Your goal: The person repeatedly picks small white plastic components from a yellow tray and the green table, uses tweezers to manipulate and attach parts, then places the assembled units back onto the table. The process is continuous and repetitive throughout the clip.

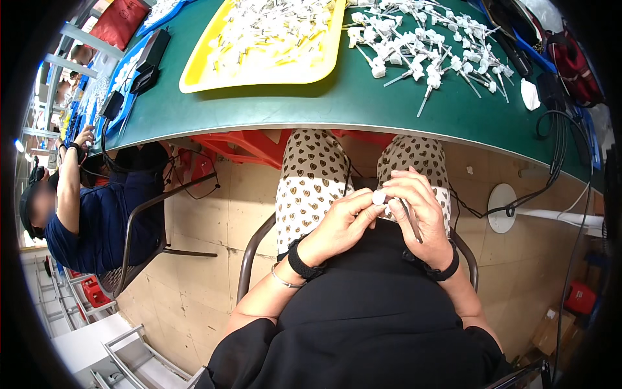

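Above my lap, in front of the table edge, my two hands meet around a small white plastic piece (379, 197). My left hand (342, 225) pinches this piece between thumb and fingertips. A slim dark tool (413, 227), its exact kind unclear, lies in my right hand (427, 209), along the thumb and under the curled fingers. Right fingertips touch or nearly touch the white piece; the tool's tip is too small to make out. On the green table (272, 110), similar white parts with thin stems lie in a loose pile (427, 48).
A yellow tray (259, 87) full of white parts stands on the table ahead. At left, a co-worker in dark blue (107, 217) sits by blue trays. Black cables (556, 146) hang over the table's right side. A white round-ended stand (503, 209) is on the floor.
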The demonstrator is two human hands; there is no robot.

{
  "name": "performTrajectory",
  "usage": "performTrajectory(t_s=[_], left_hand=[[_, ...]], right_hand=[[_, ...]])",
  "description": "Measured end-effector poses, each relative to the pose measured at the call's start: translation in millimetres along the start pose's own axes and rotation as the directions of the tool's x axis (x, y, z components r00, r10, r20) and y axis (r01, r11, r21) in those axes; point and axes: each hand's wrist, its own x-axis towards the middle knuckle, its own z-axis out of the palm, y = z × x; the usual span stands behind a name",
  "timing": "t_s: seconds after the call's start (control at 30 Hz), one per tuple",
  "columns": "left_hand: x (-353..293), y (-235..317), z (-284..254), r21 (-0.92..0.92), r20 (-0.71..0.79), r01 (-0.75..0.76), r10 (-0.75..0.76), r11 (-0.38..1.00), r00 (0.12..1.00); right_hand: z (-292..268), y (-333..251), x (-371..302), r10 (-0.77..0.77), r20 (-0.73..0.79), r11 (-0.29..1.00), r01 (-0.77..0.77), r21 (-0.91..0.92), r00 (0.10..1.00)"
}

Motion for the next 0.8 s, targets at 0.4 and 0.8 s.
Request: performTrajectory(t_s=[0.4, 0.8], left_hand=[[-0.6, -4.9, -0.3, 0.036, -0.012, -0.025, 0.026, 0.999, 1.0], [0.5, -2.4, 1.3, 0.104, -0.062, -0.073, 0.08, 0.992, 0.995]], right_hand=[[1.4, 0.8, -0.9, -0.004, 0.007, 1.0, 0.004, 0.005, 1.0], [-2.5, 3.1, -6.5, 0.177, -0.135, 0.972, -0.152, 0.177, 0.975]])
